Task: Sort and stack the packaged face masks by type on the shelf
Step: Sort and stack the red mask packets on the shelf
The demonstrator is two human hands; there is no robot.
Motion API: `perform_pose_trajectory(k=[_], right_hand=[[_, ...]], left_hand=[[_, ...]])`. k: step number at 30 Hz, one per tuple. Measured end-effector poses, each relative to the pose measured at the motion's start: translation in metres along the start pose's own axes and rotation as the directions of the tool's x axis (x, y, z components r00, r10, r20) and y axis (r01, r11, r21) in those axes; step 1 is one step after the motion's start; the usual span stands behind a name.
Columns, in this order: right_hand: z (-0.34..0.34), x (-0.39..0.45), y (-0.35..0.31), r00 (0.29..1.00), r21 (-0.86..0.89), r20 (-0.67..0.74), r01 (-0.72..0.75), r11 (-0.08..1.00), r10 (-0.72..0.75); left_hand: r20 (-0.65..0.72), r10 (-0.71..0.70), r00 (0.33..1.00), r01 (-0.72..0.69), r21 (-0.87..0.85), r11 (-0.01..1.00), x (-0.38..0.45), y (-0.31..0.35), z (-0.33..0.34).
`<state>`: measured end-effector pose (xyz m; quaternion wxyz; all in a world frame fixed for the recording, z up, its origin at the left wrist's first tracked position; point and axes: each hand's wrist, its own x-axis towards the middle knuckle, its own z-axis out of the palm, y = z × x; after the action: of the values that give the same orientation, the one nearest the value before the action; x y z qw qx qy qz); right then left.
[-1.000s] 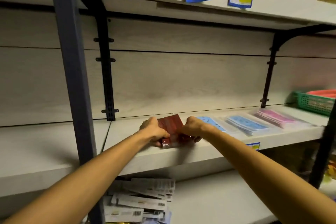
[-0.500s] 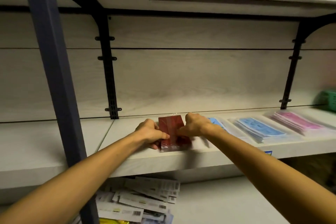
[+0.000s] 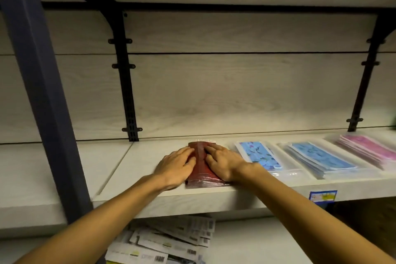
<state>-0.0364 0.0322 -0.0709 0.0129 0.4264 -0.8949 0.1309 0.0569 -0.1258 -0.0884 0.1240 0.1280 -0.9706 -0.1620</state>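
A stack of red packaged masks [image 3: 201,167] lies flat on the pale shelf [image 3: 150,195]. My left hand [image 3: 176,166] rests on its left side with fingers stretched over the top. My right hand [image 3: 222,163] presses flat on its right side. Just right of the red stack lies a blue patterned mask pack [image 3: 259,154]. Further right sit a stack of plain blue packs [image 3: 321,159] and a stack of pink packs [image 3: 370,150].
A dark blue upright post [image 3: 40,92] stands at the left front. Black brackets [image 3: 126,83] run up the back wall. White packs with barcodes [image 3: 162,242] lie piled on the lower shelf. A blue price label [image 3: 322,196] hangs on the shelf's front edge.
The red stack went from being held tilted up between both hands to lying flat on the shelf. Both hands uncurled and now press down on it. The camera moved closer.
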Motion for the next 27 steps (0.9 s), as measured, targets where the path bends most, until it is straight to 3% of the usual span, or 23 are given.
perform_pose_trajectory(k=[2, 6, 9, 12, 14, 20, 24, 27], right_hand=[[0.002, 0.001, 0.002, 0.999, 0.041, -0.038, 0.019, 0.999, -0.018], [0.002, -0.001, 0.003, 0.992, 0.169, -0.119, 0.062, 0.984, -0.042], [-0.008, -0.003, 0.001, 0.99, 0.29, -0.138, 0.057, 0.955, -0.017], [-0.015, -0.008, -0.004, 0.996, 0.377, -0.088, 0.012, 0.926, 0.023], [-0.012, -0.012, -0.008, 0.997, 0.347, -0.073, 0.007, 0.938, 0.019], [-0.008, -0.018, -0.007, 0.998, 0.257, -0.069, 0.018, 0.966, 0.0], [-0.013, -0.012, -0.006, 1.0, 0.169, 0.01, 0.001, 0.986, -0.003], [-0.007, -0.014, -0.005, 1.0, 0.119, -0.008, 0.007, 0.993, -0.006]], left_hand=[[-0.044, -0.001, 0.999, -0.003, -0.079, 0.997, 0.002, -0.002, 0.001], [-0.124, -0.061, 0.99, 0.006, -0.404, 0.915, 0.0, -0.002, -0.004], [-0.142, -0.049, 0.989, -0.019, -0.438, 0.899, -0.002, 0.0, -0.005], [-0.145, 0.022, 0.989, -0.066, -0.311, 0.948, -0.005, 0.001, -0.006], [-0.147, 0.061, 0.987, -0.09, -0.196, 0.976, -0.007, 0.002, -0.007], [-0.095, 0.066, 0.993, -0.073, -0.072, 0.995, -0.014, 0.009, -0.004], [-0.1, 0.056, 0.993, -0.064, -0.082, 0.995, -0.017, 0.009, -0.005], [-0.103, 0.071, 0.992, -0.076, -0.047, 0.996, -0.019, 0.009, -0.005]])
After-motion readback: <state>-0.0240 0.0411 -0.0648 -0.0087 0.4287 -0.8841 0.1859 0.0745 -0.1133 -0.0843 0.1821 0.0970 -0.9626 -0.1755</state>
